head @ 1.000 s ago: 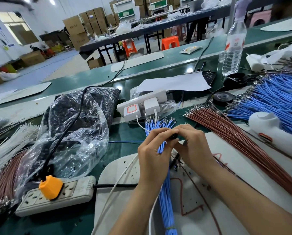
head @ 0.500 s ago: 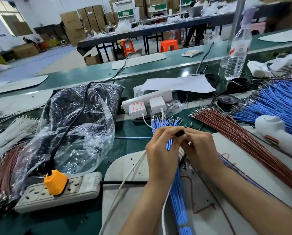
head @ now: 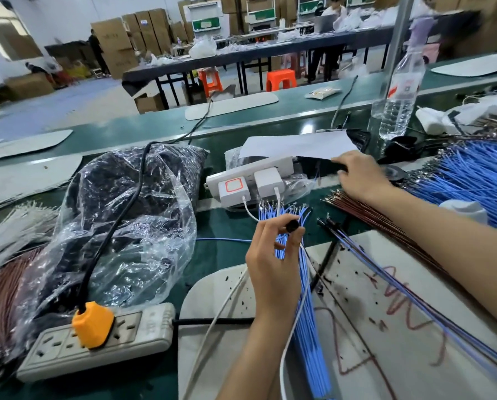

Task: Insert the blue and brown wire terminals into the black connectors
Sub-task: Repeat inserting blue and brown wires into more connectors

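Head view: factory hall, green bench (head: 221, 261). Landmark: white charger strip (head: 250, 171). Left hand (head: 273, 261) just in front of strip, thumb and fingertips pinching black connector (head: 292, 225) above blue wire bundle (head: 308, 298). Right hand (head: 360, 176) right of strip, over brown wires (head: 354, 210); grasp unclear. Step: likely fetching next wire. Next: single out one wire, align its terminal with connector cavity

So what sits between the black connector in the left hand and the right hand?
Head view: between black connector and right hand lie blue wire tips, bare green bench, then brown wire ends.
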`<control>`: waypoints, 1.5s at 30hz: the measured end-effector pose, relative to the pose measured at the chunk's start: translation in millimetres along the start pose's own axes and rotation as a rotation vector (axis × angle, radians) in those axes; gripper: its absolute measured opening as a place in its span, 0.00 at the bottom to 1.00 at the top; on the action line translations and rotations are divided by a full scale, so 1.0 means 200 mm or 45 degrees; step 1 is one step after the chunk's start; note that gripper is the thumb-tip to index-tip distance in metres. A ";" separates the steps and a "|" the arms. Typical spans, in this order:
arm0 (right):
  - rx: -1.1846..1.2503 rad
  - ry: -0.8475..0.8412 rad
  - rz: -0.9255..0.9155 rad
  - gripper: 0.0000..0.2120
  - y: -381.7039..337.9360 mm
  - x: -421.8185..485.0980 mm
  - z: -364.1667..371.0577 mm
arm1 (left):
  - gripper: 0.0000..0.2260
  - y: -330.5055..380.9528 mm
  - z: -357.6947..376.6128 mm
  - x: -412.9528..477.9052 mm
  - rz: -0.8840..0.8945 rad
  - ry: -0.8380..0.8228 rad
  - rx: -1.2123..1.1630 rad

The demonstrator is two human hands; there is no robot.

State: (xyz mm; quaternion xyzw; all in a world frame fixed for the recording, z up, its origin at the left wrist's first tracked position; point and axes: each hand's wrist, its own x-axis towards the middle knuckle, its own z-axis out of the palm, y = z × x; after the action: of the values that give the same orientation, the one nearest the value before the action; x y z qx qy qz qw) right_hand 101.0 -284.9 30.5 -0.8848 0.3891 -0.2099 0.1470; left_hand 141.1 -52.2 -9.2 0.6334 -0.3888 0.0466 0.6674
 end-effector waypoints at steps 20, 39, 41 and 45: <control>0.169 0.388 -0.182 0.08 -0.12 0.02 -0.01 | 0.04 -0.03 0.01 0.00 -0.045 -0.048 -0.031; 1.230 0.126 -0.257 0.12 -0.28 -0.75 -0.05 | 0.10 0.00 0.01 -0.01 -0.033 -0.215 0.051; 1.094 0.161 -0.327 0.11 -0.28 -0.74 -0.05 | 0.11 0.00 0.01 -0.01 -0.043 -0.213 0.054; 0.813 0.298 -0.511 0.10 -0.27 -0.73 -0.05 | 0.12 0.01 0.01 0.00 -0.004 -0.232 0.112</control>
State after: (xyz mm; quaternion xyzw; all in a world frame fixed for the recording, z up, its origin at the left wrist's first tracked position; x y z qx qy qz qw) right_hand 41.1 -140.1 24.9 -0.8231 0.1377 -0.4444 0.3257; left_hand 138.8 -53.5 -8.4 0.6644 -0.4444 0.0048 0.6009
